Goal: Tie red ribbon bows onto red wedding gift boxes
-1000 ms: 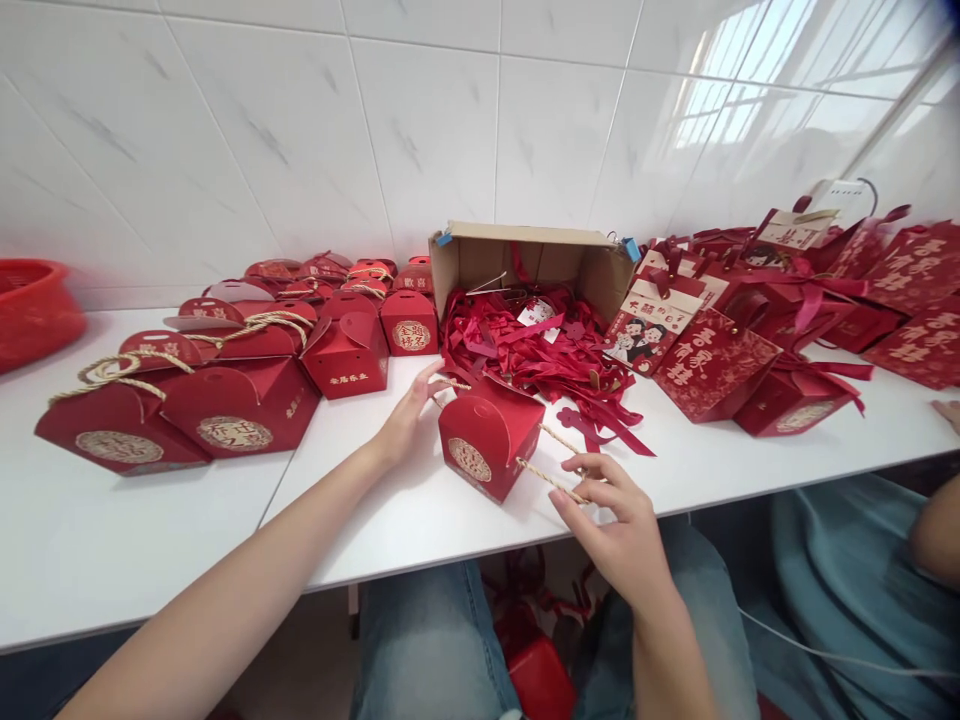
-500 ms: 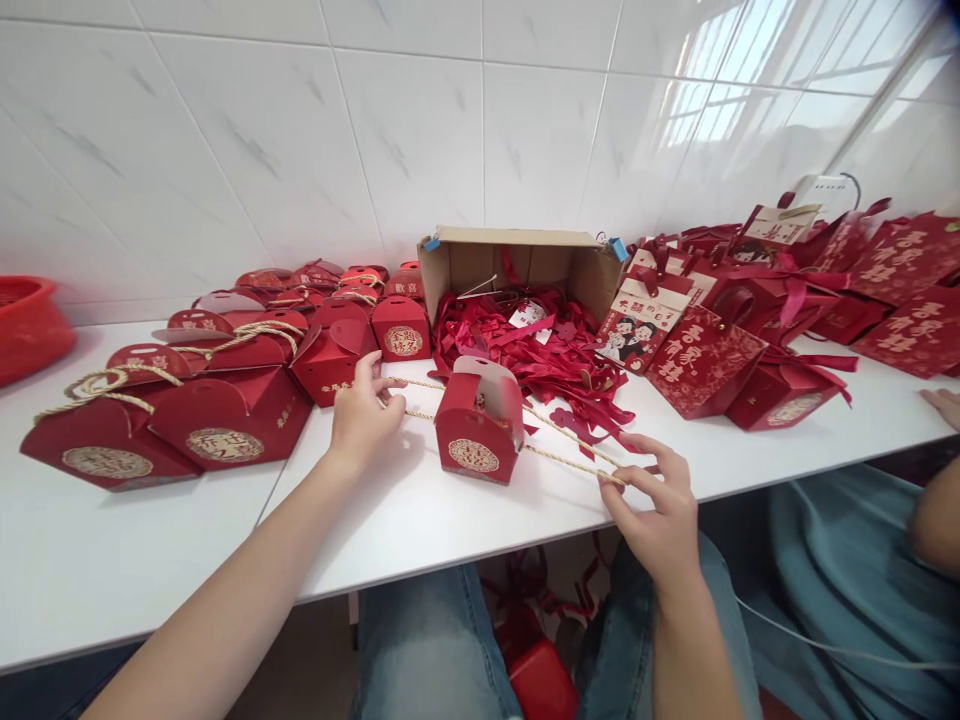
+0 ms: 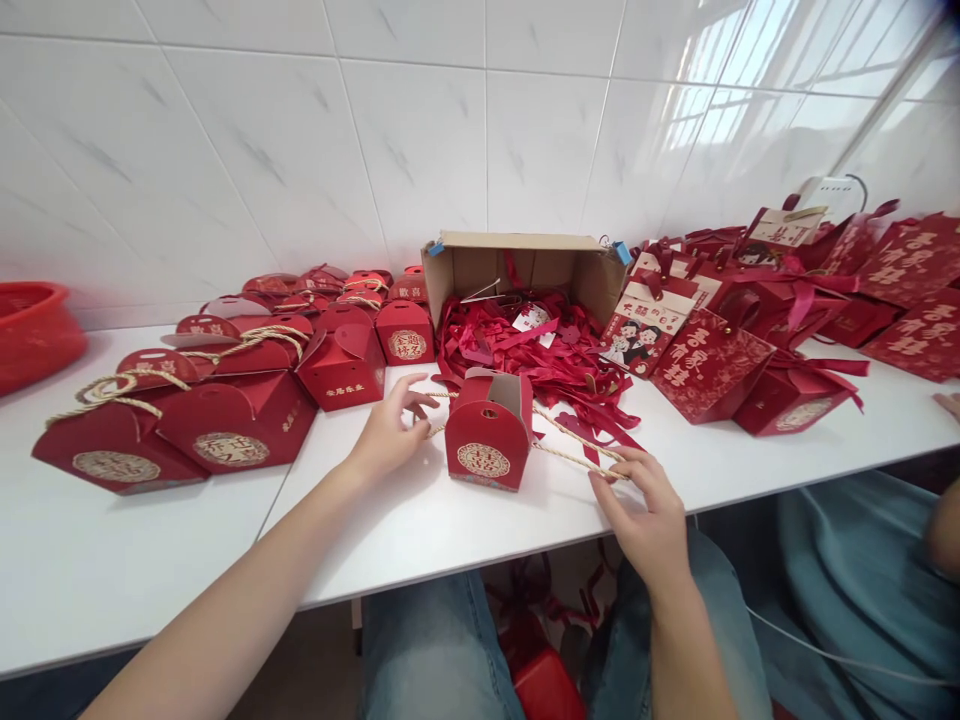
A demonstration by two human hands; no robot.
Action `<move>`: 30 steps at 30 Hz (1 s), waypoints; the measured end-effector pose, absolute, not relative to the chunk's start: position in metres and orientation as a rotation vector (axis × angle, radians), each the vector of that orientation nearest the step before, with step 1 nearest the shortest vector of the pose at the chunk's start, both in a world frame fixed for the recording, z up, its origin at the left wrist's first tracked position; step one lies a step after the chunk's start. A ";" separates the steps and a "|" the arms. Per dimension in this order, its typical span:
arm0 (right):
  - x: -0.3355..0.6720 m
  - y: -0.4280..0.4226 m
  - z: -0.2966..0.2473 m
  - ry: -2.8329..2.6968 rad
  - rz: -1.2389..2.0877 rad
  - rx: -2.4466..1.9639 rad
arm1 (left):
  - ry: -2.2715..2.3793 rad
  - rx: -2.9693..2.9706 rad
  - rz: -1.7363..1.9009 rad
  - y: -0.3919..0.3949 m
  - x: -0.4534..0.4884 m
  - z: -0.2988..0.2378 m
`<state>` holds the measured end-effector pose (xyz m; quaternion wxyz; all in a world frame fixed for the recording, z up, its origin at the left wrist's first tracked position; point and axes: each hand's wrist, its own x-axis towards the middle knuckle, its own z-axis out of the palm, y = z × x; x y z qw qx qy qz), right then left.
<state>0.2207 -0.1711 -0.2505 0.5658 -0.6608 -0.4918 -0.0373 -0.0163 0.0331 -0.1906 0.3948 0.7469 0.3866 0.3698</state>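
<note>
A small red gift box (image 3: 487, 435) with a gold medallion stands upright on the white table in front of me, its top flaps partly raised. Twisted gold cord (image 3: 574, 460) runs out from both sides of it. On the right, my right hand (image 3: 641, 500) pinches the looped end of the cord between thumb and fingers. At the box's left side, my left hand (image 3: 394, 425) has its fingers curled around the other cord loop, close to the box wall. The cord's exact grip in the left fingers is partly hidden.
Finished-looking red boxes with cord handles (image 3: 232, 420) crowd the left. Behind the gift box, an open carton (image 3: 525, 242) spills red ribbons (image 3: 525, 340). Red gift bags (image 3: 705, 365) stand at right. A red basin (image 3: 37, 335) sits far left. Another person's hand (image 3: 949, 402) shows at the right edge.
My left hand has moved right, nearer the box, shortening the visible left cord. My right hand has shifted slightly left, still holding its loop. The view has shifted slightly.
</note>
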 end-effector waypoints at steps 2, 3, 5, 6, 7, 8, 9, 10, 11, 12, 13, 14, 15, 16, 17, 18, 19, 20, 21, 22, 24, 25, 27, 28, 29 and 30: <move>0.217 -0.170 -0.249 -1.176 0.013 -1.554 | 0.942 1.888 0.852 0.029 -0.012 -0.194; 0.215 -0.170 -0.248 -1.190 0.071 -1.549 | 0.921 1.872 0.819 0.027 -0.010 -0.195; 0.210 -0.168 -0.246 -1.185 0.191 -1.511 | 0.874 1.829 0.767 0.024 -0.006 -0.198; 0.208 -0.167 -0.245 -1.145 0.245 -1.486 | 0.855 1.807 0.754 0.024 -0.004 -0.199; 0.206 -0.166 -0.245 -1.069 0.294 -1.463 | 0.846 1.784 0.757 0.024 -0.003 -0.200; 0.205 -0.165 -0.245 -0.957 0.338 -1.437 | 0.850 1.759 0.780 0.025 -0.003 -0.200; 0.206 -0.165 -0.245 -0.819 0.379 -1.402 | 0.860 1.730 0.818 0.026 -0.002 -0.199; 0.207 -0.164 -0.245 -0.672 0.426 -1.348 | 0.871 1.687 0.864 0.029 -0.003 -0.198; 0.210 -0.165 -0.245 -0.536 0.486 -1.269 | 0.880 1.633 0.907 0.031 -0.004 -0.196; 0.214 -0.165 -0.246 -0.420 0.556 -1.168 | 0.887 1.569 0.940 0.034 -0.006 -0.194; 0.218 -0.167 -0.246 -0.331 0.632 -1.055 | 0.888 1.499 0.957 0.036 -0.008 -0.190; 0.222 -0.169 -0.245 -0.265 0.706 -0.943 | 0.883 1.425 0.959 0.038 -0.010 -0.187; 0.227 -0.171 -0.244 -0.219 0.775 -0.841 | 0.871 1.353 0.948 0.040 -0.013 -0.182; 0.230 -0.173 -0.243 -0.183 0.836 -0.756 | 0.854 1.288 0.929 0.042 -0.016 -0.178; 0.233 -0.175 -0.242 -0.155 0.889 -0.687 | 0.834 1.239 0.909 0.042 -0.019 -0.174; 0.236 -0.177 -0.241 -0.131 0.932 -0.630 | 0.804 1.187 0.886 0.043 -0.022 -0.169; 0.237 -0.179 -0.240 -0.111 0.968 -0.583 | 0.763 1.123 0.858 0.043 -0.025 -0.166; 0.239 -0.180 -0.240 -0.091 0.995 -0.544 | 0.713 1.045 0.826 0.043 -0.027 -0.163; 0.240 -0.182 -0.240 -0.071 1.015 -0.511 | 0.662 0.961 0.794 0.043 -0.030 -0.160; 0.241 -0.183 -0.240 -0.048 1.022 -0.482 | 0.615 0.879 0.765 0.043 -0.031 -0.159; 0.244 -0.185 -0.240 -0.014 1.003 -0.445 | 0.564 0.761 0.735 0.044 -0.034 -0.157; 0.245 -0.186 -0.240 -0.010 0.981 -0.438 | 0.570 0.740 0.737 0.044 -0.035 -0.157; 0.248 -0.188 -0.239 -0.029 0.935 -0.444 | 0.602 0.713 0.750 0.046 -0.036 -0.158; 0.249 -0.189 -0.239 -0.048 0.919 -0.451 | 0.620 0.701 0.758 0.046 -0.036 -0.159; 0.249 -0.189 -0.239 -0.067 0.911 -0.457 | 0.636 0.692 0.764 0.047 -0.036 -0.160; 0.250 -0.189 -0.239 -0.081 0.909 -0.462 | 0.647 0.688 0.767 0.047 -0.035 -0.161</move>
